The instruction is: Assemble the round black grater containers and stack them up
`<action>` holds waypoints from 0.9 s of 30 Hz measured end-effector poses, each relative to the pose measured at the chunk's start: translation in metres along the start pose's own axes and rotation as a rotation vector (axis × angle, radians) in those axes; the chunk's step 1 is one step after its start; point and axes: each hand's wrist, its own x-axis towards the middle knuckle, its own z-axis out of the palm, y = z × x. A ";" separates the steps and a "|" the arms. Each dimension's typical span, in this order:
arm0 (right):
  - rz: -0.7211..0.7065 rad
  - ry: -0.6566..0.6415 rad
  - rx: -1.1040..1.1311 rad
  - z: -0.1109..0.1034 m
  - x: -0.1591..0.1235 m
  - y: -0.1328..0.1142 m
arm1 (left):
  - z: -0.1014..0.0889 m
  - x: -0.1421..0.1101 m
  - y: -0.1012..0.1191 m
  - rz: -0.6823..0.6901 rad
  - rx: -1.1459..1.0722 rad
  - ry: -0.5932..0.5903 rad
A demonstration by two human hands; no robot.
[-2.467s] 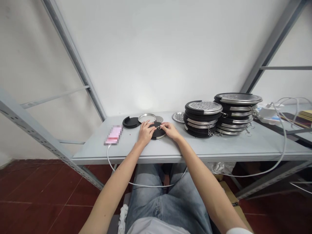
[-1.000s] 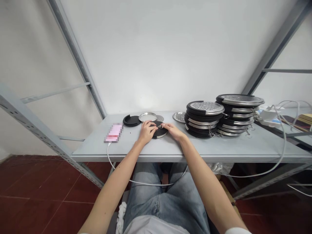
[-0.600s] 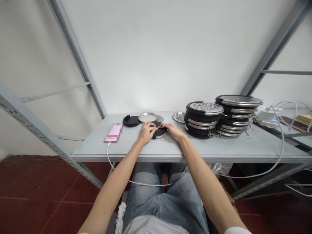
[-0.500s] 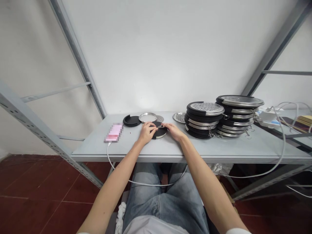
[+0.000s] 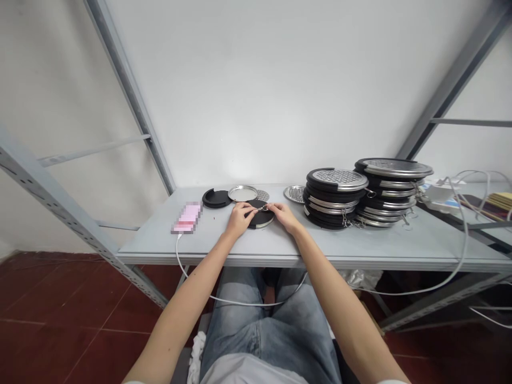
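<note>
My left hand [image 5: 240,218] and my right hand [image 5: 283,215] meet over a black round case [image 5: 260,220] with a metal strip along its front rim, lying on the table. Between their fingertips runs a short metal chain with a ring [image 5: 263,208]. The left fingers pinch its left end, and the right thumb and fingers close on the right end near the ring. How the chain's ends join is too small to tell. Just behind lie a shallow metal dish [image 5: 242,193] and a small perforated metal disc [image 5: 263,196].
An open black round case [image 5: 216,199] lies left of the dish. A phone [image 5: 187,217] on a white cable sits farther left. A perforated metal plate [image 5: 294,194] lies beside two tall stacks of black-and-metal round cases [image 5: 336,200] with hanging chains. Metal frame posts [image 5: 124,85] flank the table.
Both hands stay over the black case with the chain between them; the fingertips have shifted slightly and the ring sits differently. The view has tilted a little.
</note>
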 end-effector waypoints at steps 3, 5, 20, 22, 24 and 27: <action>-0.026 0.003 -0.006 0.001 0.000 -0.001 | 0.000 0.000 -0.001 -0.003 -0.003 0.003; -0.055 0.007 -0.011 0.002 -0.002 -0.003 | 0.001 0.000 -0.001 -0.005 -0.004 0.007; -0.231 0.019 -0.068 0.004 -0.004 -0.004 | 0.001 0.000 -0.002 -0.010 -0.059 0.041; -0.260 0.024 -0.096 0.004 -0.005 -0.005 | 0.001 0.000 -0.001 -0.008 -0.073 0.037; -0.273 0.015 -0.132 0.004 -0.006 -0.005 | 0.000 0.000 -0.001 -0.008 -0.082 0.026; -0.277 0.010 -0.171 0.005 -0.006 -0.004 | 0.000 0.000 0.001 -0.011 -0.092 -0.007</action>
